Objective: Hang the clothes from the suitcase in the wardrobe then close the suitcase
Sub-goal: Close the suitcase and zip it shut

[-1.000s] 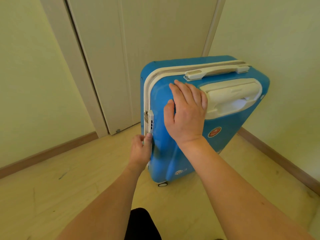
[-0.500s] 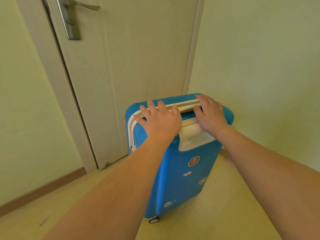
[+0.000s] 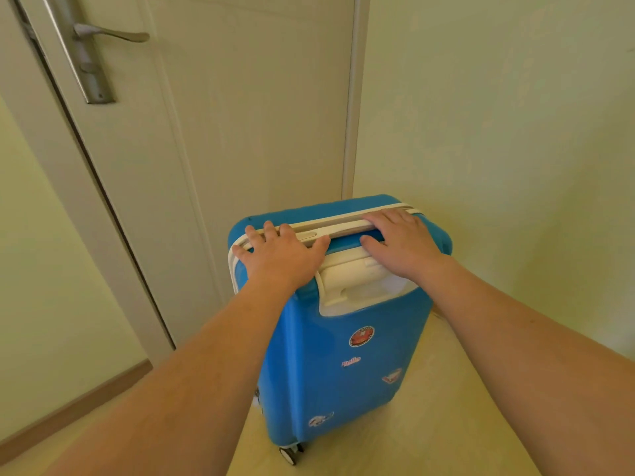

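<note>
Suitcase point(image 3: 347, 365) stands upright before the door point(image 3: 240, 115), both hands on its top.

Pale door point(image 3: 240, 115) with metal handle point(image 3: 110, 33), cream walls point(image 3: 498, 115), wooden floor point(image 3: 429, 424).

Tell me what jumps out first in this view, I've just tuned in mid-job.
The bright blue suitcase stands upright on its wheels in the corner, shut, with stickers on its front. Both hands lie flat on its top: the left hand at the left corner, the right hand over the white top handle. Behind it to the left is a pale door with a metal lever handle.
</note>
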Available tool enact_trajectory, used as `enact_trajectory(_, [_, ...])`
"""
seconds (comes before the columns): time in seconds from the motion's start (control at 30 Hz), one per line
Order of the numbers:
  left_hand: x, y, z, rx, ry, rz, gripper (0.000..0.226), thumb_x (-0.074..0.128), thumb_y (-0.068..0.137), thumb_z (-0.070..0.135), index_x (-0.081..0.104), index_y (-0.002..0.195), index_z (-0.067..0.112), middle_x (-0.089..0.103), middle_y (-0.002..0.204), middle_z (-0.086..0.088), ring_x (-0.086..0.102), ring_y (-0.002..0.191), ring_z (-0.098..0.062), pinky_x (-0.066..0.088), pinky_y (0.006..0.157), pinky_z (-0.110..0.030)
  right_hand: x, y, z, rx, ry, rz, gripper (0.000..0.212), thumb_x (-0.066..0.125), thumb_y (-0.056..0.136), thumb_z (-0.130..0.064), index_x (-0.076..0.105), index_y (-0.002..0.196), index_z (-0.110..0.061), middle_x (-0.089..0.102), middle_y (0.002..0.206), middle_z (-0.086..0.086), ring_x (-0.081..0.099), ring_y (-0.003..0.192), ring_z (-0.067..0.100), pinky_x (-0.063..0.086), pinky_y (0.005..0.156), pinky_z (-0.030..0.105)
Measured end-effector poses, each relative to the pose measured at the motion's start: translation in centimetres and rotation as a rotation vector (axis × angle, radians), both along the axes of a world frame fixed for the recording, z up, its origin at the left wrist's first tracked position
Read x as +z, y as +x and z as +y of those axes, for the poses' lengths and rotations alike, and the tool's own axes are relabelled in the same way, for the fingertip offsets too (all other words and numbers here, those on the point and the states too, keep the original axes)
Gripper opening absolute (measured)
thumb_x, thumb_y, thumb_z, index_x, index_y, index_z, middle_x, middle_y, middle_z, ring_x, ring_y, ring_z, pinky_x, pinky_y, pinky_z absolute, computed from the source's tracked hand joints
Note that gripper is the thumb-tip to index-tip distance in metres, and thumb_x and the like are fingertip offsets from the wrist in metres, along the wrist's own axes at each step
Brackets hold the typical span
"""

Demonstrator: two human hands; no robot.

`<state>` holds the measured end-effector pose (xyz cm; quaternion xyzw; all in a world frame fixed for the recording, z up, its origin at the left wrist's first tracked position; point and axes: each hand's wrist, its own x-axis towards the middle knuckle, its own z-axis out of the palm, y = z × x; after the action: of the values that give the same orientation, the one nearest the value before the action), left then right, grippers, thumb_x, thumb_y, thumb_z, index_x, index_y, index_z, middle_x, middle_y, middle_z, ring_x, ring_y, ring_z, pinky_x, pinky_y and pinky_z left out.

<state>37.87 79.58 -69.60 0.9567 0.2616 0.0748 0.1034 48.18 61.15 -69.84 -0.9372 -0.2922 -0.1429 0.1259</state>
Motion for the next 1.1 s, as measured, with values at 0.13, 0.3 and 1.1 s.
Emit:
enact_trajectory(0.13, [-0.2, 1.2, 1.0, -0.099, 0.044, 0.012, 0.097, 0.019, 0.077, 0.085, 0.032, 0.149, 0.022, 0.025, 0.158, -0.004, 0.009, 0.148, -0.035, 0.015, 0.114, -0.063, 0.0, -0.3, -1.5, -0.026, 0.000, -0.022, 0.048, 0.041, 0.094, -0.049, 0.045, 0.139, -0.033, 0.048, 0.137, -0.005, 0.037, 0.129, 0.020, 0.027, 0.112, 0.040])
enact_trajectory(0.3, [-0.4, 2.8, 1.3, -0.239, 0.058, 0.010, 0.099, 0.015, 0.071, 0.090, 0.034, 0.147, 0.029, 0.030, 0.156, 0.002, 0.019, 0.144, -0.031, 0.023, 0.113, -0.058, 0.1, -1.4, -3.3, -0.099, -0.007, -0.032, 0.049, 0.041, 0.094, -0.050, 0.046, 0.139, -0.030, 0.049, 0.127, -0.003, 0.037, 0.122, 0.021, 0.032, 0.107, 0.038])
enact_trajectory(1.1, [-0.4, 9.9, -13.9, -0.799, -0.032, -0.054, 0.087, 0.032, 0.081, 0.083, 0.033, 0.148, 0.028, 0.030, 0.156, 0.004, 0.019, 0.145, -0.023, 0.023, 0.115, -0.052, 0.0, -7.2, -18.1, -0.659, -0.044, -0.034, 0.051, 0.034, 0.093, -0.051, 0.046, 0.134, -0.023, 0.045, 0.127, 0.006, 0.035, 0.121, 0.028, 0.033, 0.101, 0.044])
